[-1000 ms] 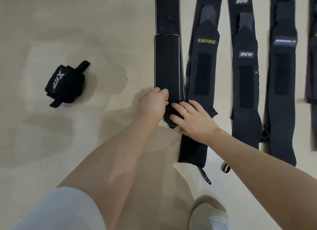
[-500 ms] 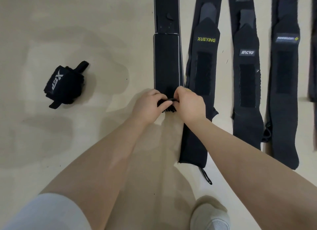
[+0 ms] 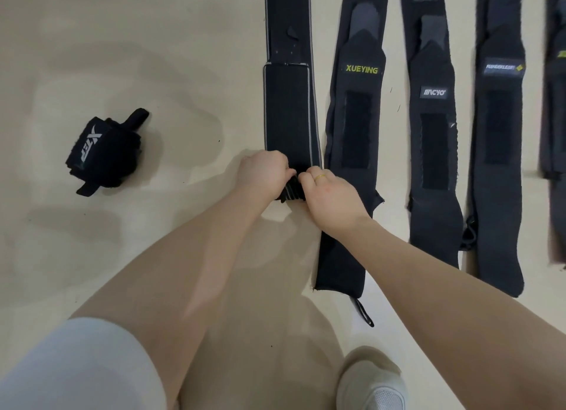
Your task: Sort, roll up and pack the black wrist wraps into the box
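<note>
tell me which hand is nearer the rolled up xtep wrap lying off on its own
Left. The left hand is on the side toward the rolled XTEP wrap, with bare floor between them; the right hand lies beyond it, farther away.

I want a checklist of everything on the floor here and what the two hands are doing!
Surface: pale floor, faint shadows.
Job's things: grey-edged wrap with its near end being rolled; rolled XTEP wrap apart at left; XUEYING wrap, MCYO wrap and further wraps flat in a row.
Clutter: nothing seen.
Grippers: left hand and right hand both grip the roll.
Cables: nothing seen.
Surroundings: white shoe; no box in view.
</note>
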`<state>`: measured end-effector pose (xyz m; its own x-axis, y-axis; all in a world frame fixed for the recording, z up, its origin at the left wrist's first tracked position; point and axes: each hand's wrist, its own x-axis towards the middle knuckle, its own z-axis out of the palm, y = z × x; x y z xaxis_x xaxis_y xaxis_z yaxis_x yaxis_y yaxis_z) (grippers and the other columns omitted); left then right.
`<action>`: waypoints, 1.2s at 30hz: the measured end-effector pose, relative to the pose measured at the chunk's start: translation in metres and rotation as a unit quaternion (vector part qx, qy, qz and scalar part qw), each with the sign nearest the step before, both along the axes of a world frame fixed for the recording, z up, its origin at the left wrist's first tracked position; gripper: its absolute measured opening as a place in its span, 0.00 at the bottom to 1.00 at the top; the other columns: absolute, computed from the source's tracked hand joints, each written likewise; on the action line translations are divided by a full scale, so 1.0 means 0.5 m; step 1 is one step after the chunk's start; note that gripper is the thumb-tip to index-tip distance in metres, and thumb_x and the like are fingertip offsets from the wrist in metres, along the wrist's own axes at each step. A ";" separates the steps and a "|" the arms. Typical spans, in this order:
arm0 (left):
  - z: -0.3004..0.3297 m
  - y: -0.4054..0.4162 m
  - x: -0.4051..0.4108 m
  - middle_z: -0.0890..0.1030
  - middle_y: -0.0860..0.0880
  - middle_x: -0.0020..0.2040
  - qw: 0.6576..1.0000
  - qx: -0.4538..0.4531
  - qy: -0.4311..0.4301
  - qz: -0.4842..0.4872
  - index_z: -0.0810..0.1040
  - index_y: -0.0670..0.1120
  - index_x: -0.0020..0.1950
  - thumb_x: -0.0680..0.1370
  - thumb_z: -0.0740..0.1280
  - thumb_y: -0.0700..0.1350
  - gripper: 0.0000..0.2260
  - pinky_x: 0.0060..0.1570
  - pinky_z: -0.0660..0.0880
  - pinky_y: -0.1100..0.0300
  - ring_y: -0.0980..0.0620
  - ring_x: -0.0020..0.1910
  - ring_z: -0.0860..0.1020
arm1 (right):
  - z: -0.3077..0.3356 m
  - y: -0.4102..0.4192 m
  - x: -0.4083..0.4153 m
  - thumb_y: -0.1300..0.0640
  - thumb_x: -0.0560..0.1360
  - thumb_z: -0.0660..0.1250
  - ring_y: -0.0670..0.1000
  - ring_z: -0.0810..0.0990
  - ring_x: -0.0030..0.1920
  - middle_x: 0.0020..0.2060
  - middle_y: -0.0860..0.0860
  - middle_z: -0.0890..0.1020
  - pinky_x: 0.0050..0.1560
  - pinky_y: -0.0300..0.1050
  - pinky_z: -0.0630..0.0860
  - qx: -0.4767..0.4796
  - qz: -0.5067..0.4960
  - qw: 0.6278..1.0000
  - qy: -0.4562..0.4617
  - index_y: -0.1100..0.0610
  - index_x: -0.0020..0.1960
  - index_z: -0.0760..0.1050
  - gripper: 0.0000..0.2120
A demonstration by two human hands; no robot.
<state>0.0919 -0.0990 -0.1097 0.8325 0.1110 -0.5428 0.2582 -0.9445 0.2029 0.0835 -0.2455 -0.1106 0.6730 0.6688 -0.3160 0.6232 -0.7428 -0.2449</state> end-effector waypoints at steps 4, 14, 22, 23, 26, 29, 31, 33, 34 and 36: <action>0.002 0.017 -0.015 0.75 0.45 0.40 0.996 -0.062 0.032 0.047 0.68 0.45 0.49 0.79 0.64 0.48 0.08 0.37 0.66 0.55 0.46 0.38 0.72 | 0.003 0.027 -0.008 0.59 0.76 0.66 0.55 0.77 0.44 0.46 0.56 0.76 0.32 0.43 0.66 -0.001 0.004 1.000 0.031 0.61 0.59 0.75 0.13; 0.001 0.052 -0.110 0.76 0.43 0.59 0.982 -0.114 -0.124 -0.090 0.75 0.41 0.62 0.75 0.70 0.46 0.18 0.56 0.69 0.49 0.40 0.59 0.73 | 0.013 0.055 0.056 0.53 0.76 0.67 0.56 0.78 0.49 0.44 0.53 0.77 0.47 0.49 0.74 -0.003 -0.230 0.928 0.294 0.60 0.52 0.76 0.11; 0.004 0.069 -0.029 0.75 0.45 0.60 0.989 -0.136 -0.001 -0.058 0.73 0.44 0.67 0.81 0.60 0.46 0.16 0.52 0.69 0.56 0.46 0.58 0.73 | 0.015 0.066 0.024 0.53 0.79 0.62 0.55 0.74 0.52 0.54 0.53 0.75 0.50 0.47 0.69 0.042 -0.165 0.985 0.030 0.58 0.52 0.77 0.10; 0.006 0.077 -0.020 0.76 0.45 0.60 0.987 -0.142 0.028 -0.066 0.74 0.44 0.66 0.81 0.60 0.45 0.15 0.53 0.68 0.57 0.46 0.58 0.74 | 0.017 0.064 0.019 0.50 0.79 0.61 0.55 0.73 0.52 0.54 0.53 0.75 0.50 0.47 0.67 0.043 -0.146 0.987 0.042 0.58 0.54 0.77 0.12; 0.019 0.106 -0.004 0.79 0.44 0.59 0.977 -0.148 0.116 -0.097 0.76 0.43 0.63 0.80 0.62 0.43 0.13 0.51 0.68 0.60 0.46 0.57 0.75 | 0.028 0.067 -0.004 0.45 0.78 0.61 0.54 0.74 0.51 0.54 0.53 0.75 0.48 0.45 0.69 0.027 -0.072 0.991 0.105 0.57 0.58 0.75 0.18; 0.032 0.121 -0.009 0.78 0.43 0.55 0.977 -0.117 0.138 -0.116 0.74 0.42 0.60 0.79 0.64 0.43 0.11 0.48 0.70 0.56 0.45 0.50 0.75 | 0.030 0.100 -0.035 0.50 0.77 0.63 0.55 0.72 0.53 0.58 0.54 0.70 0.46 0.44 0.65 -0.005 -0.045 0.996 0.073 0.59 0.59 0.73 0.16; 0.037 0.128 -0.022 0.78 0.42 0.53 0.984 -0.110 0.104 -0.092 0.71 0.42 0.57 0.78 0.65 0.44 0.10 0.46 0.71 0.53 0.45 0.47 0.74 | 0.032 0.127 -0.047 0.53 0.78 0.62 0.55 0.72 0.53 0.56 0.55 0.70 0.44 0.44 0.64 -0.015 -0.081 0.993 0.086 0.60 0.58 0.72 0.13; 0.041 0.135 -0.039 0.77 0.42 0.54 0.990 -0.113 0.051 -0.063 0.71 0.42 0.57 0.78 0.65 0.44 0.11 0.48 0.72 0.52 0.44 0.50 0.75 | 0.030 0.147 -0.049 0.54 0.79 0.61 0.56 0.73 0.52 0.53 0.56 0.73 0.44 0.45 0.66 -0.027 -0.134 0.983 0.119 0.60 0.58 0.72 0.11; 0.043 0.137 -0.049 0.75 0.42 0.56 0.991 -0.123 0.026 -0.048 0.71 0.42 0.59 0.78 0.65 0.44 0.12 0.49 0.71 0.52 0.43 0.52 0.75 | 0.032 0.155 -0.046 0.54 0.79 0.61 0.57 0.74 0.51 0.51 0.56 0.74 0.43 0.46 0.67 -0.033 -0.165 0.976 0.140 0.60 0.57 0.72 0.11; 0.048 0.140 -0.070 0.72 0.42 0.60 0.988 -0.154 -0.005 -0.015 0.70 0.41 0.63 0.77 0.65 0.43 0.16 0.53 0.69 0.55 0.43 0.56 0.73 | 0.039 0.169 -0.039 0.53 0.78 0.62 0.58 0.75 0.48 0.47 0.56 0.76 0.42 0.46 0.67 -0.019 -0.245 0.952 0.182 0.60 0.52 0.73 0.10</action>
